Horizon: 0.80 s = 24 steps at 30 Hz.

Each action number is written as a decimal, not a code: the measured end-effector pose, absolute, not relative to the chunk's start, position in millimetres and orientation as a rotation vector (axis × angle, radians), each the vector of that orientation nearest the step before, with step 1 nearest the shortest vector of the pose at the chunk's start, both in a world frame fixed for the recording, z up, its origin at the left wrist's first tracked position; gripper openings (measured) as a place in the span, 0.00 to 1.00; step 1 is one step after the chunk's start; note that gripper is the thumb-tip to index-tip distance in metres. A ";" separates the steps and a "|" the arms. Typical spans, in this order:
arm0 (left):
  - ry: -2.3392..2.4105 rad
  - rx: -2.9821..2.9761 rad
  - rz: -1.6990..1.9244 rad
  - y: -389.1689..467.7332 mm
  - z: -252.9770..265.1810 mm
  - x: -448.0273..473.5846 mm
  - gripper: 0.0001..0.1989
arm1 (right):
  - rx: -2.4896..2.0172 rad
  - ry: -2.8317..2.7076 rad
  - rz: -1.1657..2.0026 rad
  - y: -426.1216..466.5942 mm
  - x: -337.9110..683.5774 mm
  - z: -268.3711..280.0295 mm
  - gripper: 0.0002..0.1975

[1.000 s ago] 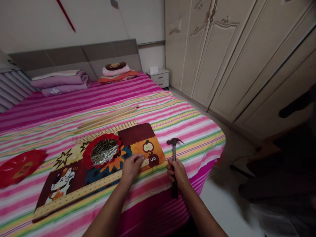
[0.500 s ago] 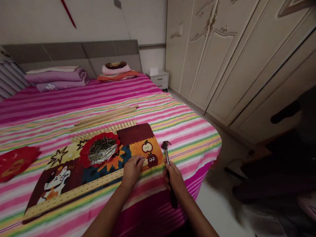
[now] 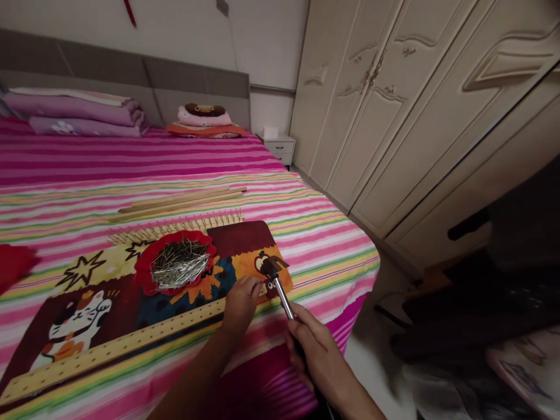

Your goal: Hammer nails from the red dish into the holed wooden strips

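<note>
My right hand (image 3: 311,344) is wrapped round the dark handle of a claw hammer (image 3: 284,297). The hammer's head is raised over the right end of the mat, close to my left fingertips. My left hand (image 3: 240,300) is closed in a pinch at the right end of a wooden strip (image 3: 144,335) with rows of small holes; what the fingers hold is too small to make out. A red scalloped dish (image 3: 142,265) full of loose nails (image 3: 179,265) stands left of my left hand. Both strip and dish rest on a patterned mat (image 3: 236,236).
Behind the dish lies a second strip (image 3: 184,226) with many nails standing up from it. Several plain wooden sticks (image 3: 188,201) lie farther back on the striped bed (image 3: 315,224). A red object (image 3: 15,265) is at the left edge. Wardrobes (image 3: 350,105) line the right side.
My right hand has swung the hammer left, and its head is now over the mat beside my left hand. My left hand stays pinched at the strip's end. The view has shifted slightly.
</note>
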<state>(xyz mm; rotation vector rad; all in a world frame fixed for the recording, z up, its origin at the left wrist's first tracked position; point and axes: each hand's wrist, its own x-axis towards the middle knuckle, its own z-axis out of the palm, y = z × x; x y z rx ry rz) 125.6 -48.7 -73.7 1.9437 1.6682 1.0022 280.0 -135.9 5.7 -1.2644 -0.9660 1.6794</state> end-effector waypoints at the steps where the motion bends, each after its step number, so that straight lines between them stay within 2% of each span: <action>1: 1.672 1.948 0.999 -48.5 -73.8 125.5 0.10 | -1.282 -0.989 1.675 -135.9 279.0 5.0 0.13; 6: 1.686 1.947 0.983 -47.0 -73.7 126.1 0.11 | -1.371 -0.967 1.649 -138.8 274.9 -4.1 0.16; 11: 1.600 1.875 1.042 -48.4 -76.4 126.3 0.08 | -1.384 -0.888 1.609 -153.4 276.3 -6.4 0.20; 14: 1.579 1.847 1.075 -48.2 -70.1 108.4 0.11 | -1.393 -0.761 1.552 -163.5 281.0 -11.3 0.21; 18: 1.901 1.931 1.134 -42.4 -47.6 52.2 0.11 | -1.434 -0.666 1.511 -173.9 287.7 -19.9 0.24; 21: 2.218 1.915 0.912 -32.5 -35.6 10.6 0.11 | -1.456 -0.643 1.495 -177.9 289.6 -23.2 0.25; 24: 2.273 1.964 0.640 -21.9 -35.5 -8.4 0.12 | -1.461 -0.618 1.489 -179.3 288.7 -25.1 0.25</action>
